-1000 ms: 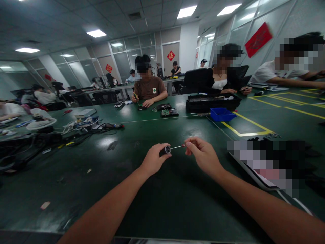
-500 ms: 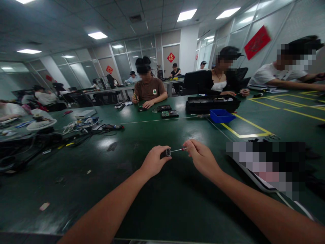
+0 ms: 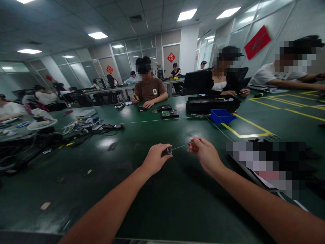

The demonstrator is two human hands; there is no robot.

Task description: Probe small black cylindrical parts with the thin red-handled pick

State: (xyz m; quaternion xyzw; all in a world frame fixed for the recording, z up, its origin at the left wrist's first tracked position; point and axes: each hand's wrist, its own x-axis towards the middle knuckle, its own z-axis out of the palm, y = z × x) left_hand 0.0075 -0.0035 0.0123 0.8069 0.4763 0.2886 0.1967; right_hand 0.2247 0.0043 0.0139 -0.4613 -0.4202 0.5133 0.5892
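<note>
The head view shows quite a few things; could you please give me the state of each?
Left hand: closed around the black cylinder
Black cylinder: held, round end exposed
Right hand: closed on the thin tool
Thin tool: held, shaft toward the cylinder; contact unclear
Blue bin: upright
Cables: tangled
Ceiling light: lit

Blue bin (image 3: 222, 117) on green table (image 3: 162, 206)

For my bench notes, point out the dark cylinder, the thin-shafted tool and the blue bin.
Dark cylinder (image 3: 168, 150): head view, on its round end.
Thin-shafted tool (image 3: 179, 147): head view, on its shaft.
Blue bin (image 3: 222, 118): head view, on its near wall.
</note>
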